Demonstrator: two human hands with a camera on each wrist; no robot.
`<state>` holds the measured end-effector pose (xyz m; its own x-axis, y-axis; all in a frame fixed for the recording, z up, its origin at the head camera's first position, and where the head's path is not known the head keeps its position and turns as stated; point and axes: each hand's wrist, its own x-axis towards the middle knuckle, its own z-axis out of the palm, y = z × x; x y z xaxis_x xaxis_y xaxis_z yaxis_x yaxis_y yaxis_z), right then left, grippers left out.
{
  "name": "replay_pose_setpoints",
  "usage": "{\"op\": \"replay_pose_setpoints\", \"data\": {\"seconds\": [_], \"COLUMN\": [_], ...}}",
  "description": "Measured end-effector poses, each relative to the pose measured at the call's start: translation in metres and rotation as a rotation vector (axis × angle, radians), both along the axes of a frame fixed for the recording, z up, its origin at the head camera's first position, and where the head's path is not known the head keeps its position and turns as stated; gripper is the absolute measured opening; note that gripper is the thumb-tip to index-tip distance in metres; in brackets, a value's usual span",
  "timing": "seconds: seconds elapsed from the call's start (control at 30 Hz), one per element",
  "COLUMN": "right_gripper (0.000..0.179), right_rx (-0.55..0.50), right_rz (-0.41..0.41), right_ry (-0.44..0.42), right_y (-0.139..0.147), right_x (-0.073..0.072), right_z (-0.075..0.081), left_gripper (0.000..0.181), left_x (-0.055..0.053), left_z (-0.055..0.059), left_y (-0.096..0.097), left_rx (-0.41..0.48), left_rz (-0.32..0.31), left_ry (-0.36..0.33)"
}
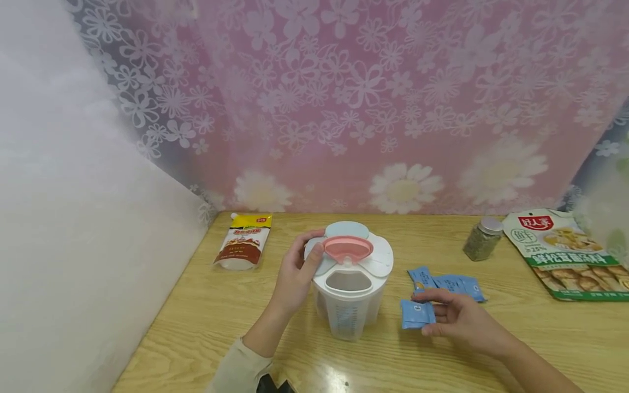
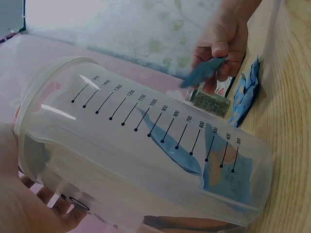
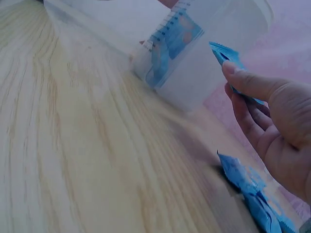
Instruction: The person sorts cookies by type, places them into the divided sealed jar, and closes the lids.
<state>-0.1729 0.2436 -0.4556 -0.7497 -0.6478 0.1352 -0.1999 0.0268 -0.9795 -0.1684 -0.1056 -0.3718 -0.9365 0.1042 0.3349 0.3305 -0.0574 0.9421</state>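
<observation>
A clear plastic storage container [image 1: 346,316] with a white lid stands upright on the table, its pink flap [image 1: 348,248] raised above the front opening. My left hand [image 1: 297,273] holds it by the upper left side, thumb at the lid's edge. Printed measuring marks run down the wall in the left wrist view, and blue packets [image 2: 226,170] lie inside. Right of the container, my right hand [image 1: 459,322] pinches a small blue packet [image 1: 416,314] between thumb and fingers, above the table. Several more blue packets [image 1: 457,285] lie just behind that hand.
A spouted pouch [image 1: 244,240] lies at the back left of the wooden table [image 1: 196,327]. At the right are a jar of dried herbs [image 1: 482,240] and a large green-and-white food bag [image 1: 565,254]. A flowered curtain [image 1: 344,109] hangs behind.
</observation>
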Motion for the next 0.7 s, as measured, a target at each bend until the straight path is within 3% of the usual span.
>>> {"op": "replay_pose_setpoints", "data": {"seconds": [0.13,0.43,0.7], "right_gripper": [0.057,0.032,0.024], "right_rx": [0.033,0.115,0.068], "right_rz": [-0.103,-0.229,-0.273], "right_ry": [-0.009,-0.057,-0.001], "right_y": [-0.006,-0.013,-0.017], "right_x": [0.002,0.007,0.014], "right_z": [0.01,0.037,0.054], "left_gripper": [0.036,0.036,0.036], "left_x": [0.0,0.0,-0.001], "left_z": [0.002,0.002,-0.001], "left_y": [-0.001,-0.001,-0.001], "left_rx": [-0.009,-0.022,-0.026], "left_rz": [-0.004,0.021,0.013], "left_ry": [-0.01,-0.016,-0.011]}}
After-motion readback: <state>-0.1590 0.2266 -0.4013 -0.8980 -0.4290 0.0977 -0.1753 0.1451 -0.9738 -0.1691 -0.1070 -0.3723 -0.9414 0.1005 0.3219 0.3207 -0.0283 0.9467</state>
